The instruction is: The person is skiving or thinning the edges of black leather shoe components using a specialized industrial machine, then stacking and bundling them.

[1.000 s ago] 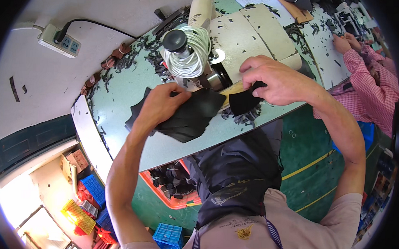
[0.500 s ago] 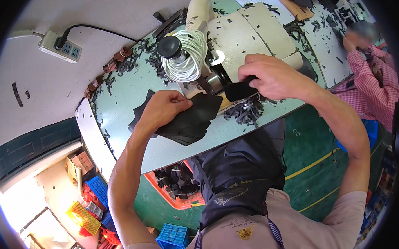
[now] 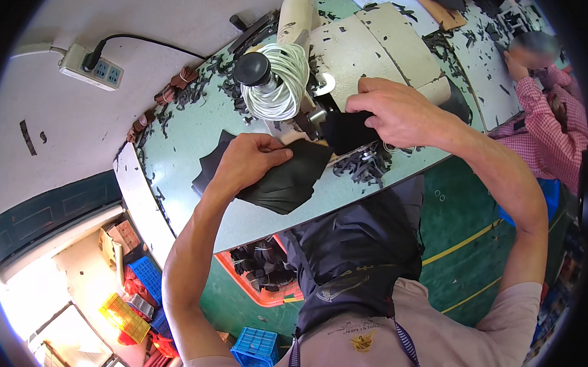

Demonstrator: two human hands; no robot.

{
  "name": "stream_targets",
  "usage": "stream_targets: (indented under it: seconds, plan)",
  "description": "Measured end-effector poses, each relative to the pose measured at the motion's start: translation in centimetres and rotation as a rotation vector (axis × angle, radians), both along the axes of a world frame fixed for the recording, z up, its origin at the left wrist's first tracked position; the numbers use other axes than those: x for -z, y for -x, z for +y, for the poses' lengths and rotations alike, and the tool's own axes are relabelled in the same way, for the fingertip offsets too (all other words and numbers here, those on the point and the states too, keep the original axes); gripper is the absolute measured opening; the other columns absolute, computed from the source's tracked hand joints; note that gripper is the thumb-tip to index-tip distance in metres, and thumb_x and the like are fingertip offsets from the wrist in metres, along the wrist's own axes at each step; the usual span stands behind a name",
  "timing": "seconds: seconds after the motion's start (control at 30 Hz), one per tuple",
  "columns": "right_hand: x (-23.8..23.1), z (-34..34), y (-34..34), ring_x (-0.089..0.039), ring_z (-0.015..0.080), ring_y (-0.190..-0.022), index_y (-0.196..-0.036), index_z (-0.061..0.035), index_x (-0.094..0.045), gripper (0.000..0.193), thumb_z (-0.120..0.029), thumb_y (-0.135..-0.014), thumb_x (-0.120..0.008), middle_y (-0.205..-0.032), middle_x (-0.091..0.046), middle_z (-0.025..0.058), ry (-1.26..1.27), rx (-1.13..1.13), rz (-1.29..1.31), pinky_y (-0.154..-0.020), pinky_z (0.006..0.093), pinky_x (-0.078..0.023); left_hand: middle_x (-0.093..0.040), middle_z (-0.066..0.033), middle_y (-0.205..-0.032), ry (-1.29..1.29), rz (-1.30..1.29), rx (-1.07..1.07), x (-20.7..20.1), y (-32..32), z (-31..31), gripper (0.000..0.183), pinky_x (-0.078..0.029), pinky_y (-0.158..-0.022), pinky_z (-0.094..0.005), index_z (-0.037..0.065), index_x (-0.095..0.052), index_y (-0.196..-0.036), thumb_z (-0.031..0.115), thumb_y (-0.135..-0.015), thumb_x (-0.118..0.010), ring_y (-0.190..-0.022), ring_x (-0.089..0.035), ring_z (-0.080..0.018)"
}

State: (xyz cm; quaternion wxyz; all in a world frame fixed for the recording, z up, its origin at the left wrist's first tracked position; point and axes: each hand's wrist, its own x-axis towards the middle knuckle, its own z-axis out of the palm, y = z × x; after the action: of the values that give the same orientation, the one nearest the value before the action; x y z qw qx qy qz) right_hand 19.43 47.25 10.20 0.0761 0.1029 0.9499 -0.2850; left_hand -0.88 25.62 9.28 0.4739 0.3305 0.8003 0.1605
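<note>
My left hand (image 3: 248, 160) lies on a fanned stack of black leather pieces (image 3: 287, 183) on the table, its thumb and fingertips closed at the upper edge of the top piece. Beyond it, my right hand (image 3: 400, 115) pinches a single black leather piece (image 3: 349, 132) by its right end. That piece hangs against the metal working end (image 3: 316, 117) of a cream-coloured machine (image 3: 376, 47); the exact contact is hidden. Dark offcuts (image 3: 364, 165) are heaped just below it.
A coil of white cord (image 3: 279, 83) hangs round the machine's black knob (image 3: 252, 69). A socket strip (image 3: 91, 68) is on the wall at the left. Below the table edge stands an orange crate (image 3: 264, 295) of dark pieces. A person in a checked shirt (image 3: 549, 121) sits far right.
My right hand has turned its leather piece, which now shows a broader face and covers more of the metal working end. My left hand stays at the stack.
</note>
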Motion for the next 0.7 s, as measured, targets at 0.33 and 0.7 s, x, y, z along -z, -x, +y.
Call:
stream_targets:
  seconds: [0.33,0.7]
  plan:
    - [0.5,-0.2,1.2,-0.054,0.0370,-0.117,-0.105,-0.0045,-0.068,0.031,0.002,-0.075,-0.060,-0.119,-0.060,0.0176,0.130,-0.179,0.142,-0.098,0.0431,-0.045,-0.073,-0.0133,-0.096,-0.089,0.053,0.119,-1.0,0.0,2.7,0.040,-0.050,-0.081,-0.0304,0.004,-0.074,-0.113,0.034,-0.086,-0.074,-0.087,-0.068,-0.0166]
    - [-2.1,1.2,1.2,-0.055,0.0343,-0.112,-0.108,-0.0031,-0.065,0.031,0.006,-0.078,-0.064,-0.113,-0.060,0.0150,0.222,-0.098,-0.190,-0.096,0.0411,-0.044,-0.074,-0.0144,-0.096,0.034,0.146,0.071,-0.4,-0.3,2.6,0.038,-0.051,-0.081,-0.0337,0.004,-0.074,-0.105,0.033,-0.081,-0.077,-0.087,-0.069,-0.0199]
